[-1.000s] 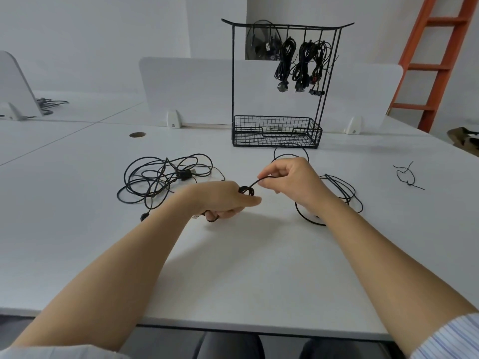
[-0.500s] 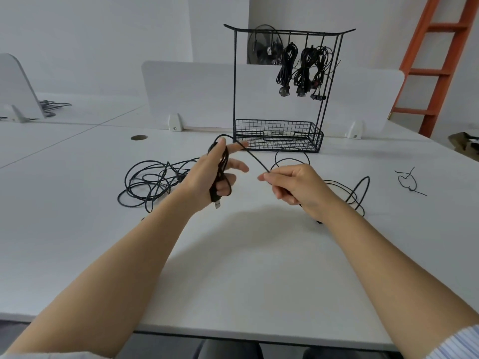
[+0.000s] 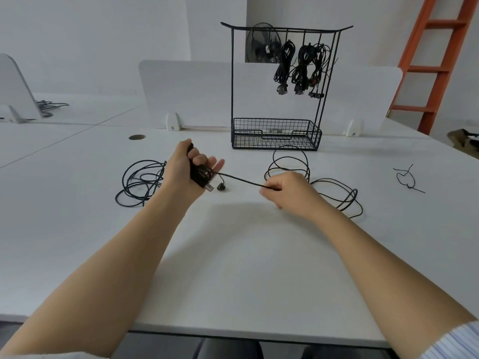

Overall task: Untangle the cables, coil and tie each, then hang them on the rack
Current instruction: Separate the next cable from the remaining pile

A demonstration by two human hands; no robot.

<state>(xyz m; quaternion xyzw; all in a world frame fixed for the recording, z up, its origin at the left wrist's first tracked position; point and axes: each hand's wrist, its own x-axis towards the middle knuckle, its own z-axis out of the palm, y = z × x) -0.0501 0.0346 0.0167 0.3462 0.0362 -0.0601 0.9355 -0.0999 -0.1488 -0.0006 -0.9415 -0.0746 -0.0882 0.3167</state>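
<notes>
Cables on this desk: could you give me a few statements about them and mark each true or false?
1. The left hand grips a partly coiled cable with a USB plug. True.
2. The right hand holds nothing. False: it pinches that cable's free strand.
3. The rack is bare. False: tied cable bundles hang on it.
4. A loose cable heap lies on the desk beside the left hand. True.

Bright even light, soft faint shadows, sharp focus, wide-angle edge distortion
</notes>
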